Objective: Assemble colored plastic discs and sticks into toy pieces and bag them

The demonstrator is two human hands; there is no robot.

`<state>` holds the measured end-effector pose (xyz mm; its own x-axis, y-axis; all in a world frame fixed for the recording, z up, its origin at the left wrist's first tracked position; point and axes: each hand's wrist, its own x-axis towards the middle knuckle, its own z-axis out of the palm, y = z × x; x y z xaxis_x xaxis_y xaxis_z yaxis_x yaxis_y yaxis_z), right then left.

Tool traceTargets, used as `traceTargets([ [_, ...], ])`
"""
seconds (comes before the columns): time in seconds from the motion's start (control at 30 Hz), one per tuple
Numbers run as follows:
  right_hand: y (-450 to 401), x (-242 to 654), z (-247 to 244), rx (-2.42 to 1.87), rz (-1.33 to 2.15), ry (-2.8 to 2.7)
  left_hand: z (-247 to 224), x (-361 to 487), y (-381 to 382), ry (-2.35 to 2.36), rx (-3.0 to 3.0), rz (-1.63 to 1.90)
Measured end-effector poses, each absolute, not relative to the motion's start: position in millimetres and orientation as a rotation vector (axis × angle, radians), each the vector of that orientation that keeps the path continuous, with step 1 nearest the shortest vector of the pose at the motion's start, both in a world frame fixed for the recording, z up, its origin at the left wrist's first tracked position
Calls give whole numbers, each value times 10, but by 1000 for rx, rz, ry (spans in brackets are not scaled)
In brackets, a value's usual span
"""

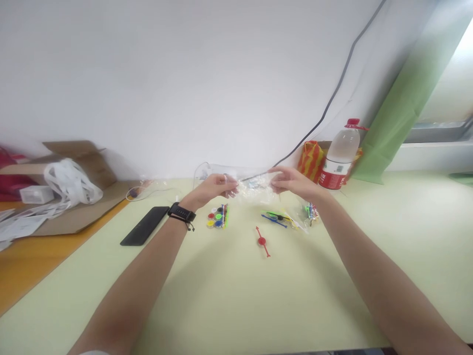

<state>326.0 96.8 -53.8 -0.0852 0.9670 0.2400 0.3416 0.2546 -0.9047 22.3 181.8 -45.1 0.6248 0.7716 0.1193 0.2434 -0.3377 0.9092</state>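
1. One open cardboard box (92, 160) at far left, loose coils of white strap (74, 182) against it.
2. Flat on the pale green table (221, 291), a black slab (145, 227), much like a phone.
3. Left hand (214, 190), with a black band (181, 212) on the wrist; thumb and fingers closed in a pinch on the left end of a clear plastic bag (256, 190).
4. Nearer than that hand, a group of coloured discs (218, 217), thin coloured pieces just beside.
5. Between both hands, the bag itself, crinkled; contents too blurred to tell.
6. Nearer still, a red arrow (262, 241) with a round hub, lying apart.
7. To its right, mixed coloured arrows (274, 220), a blue one among them.
8. Right hand (293, 181), thumb and fingers nearly together on the bag's right end.
9. Farther right, a bottle (342, 153) with a red cap.
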Motion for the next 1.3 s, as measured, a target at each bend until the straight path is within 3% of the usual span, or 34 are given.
traceTargets([
  [0.13,1014,3131,-531,-1333,45,-1558,-451,239,1816,777,1886,734],
  [0.33,966,2911,-491,-1410,-314,-1831,-403,261,1762,768,1920,756],
  [0.43,975,2880,-503,-1464,-166,-1785,-384,262,1744,755,1937,759],
  [0.8,1076,2998,-646,-1307,1014,-1240,-442,309,1753,722,1877,746],
  [1.1,1158,3007,-752,-1263,1244,-1162,-475,329,1724,722,1843,703],
  [1.3,1200,3016,-785,-1225,1162,-1095,-474,324,1719,705,1885,678],
])
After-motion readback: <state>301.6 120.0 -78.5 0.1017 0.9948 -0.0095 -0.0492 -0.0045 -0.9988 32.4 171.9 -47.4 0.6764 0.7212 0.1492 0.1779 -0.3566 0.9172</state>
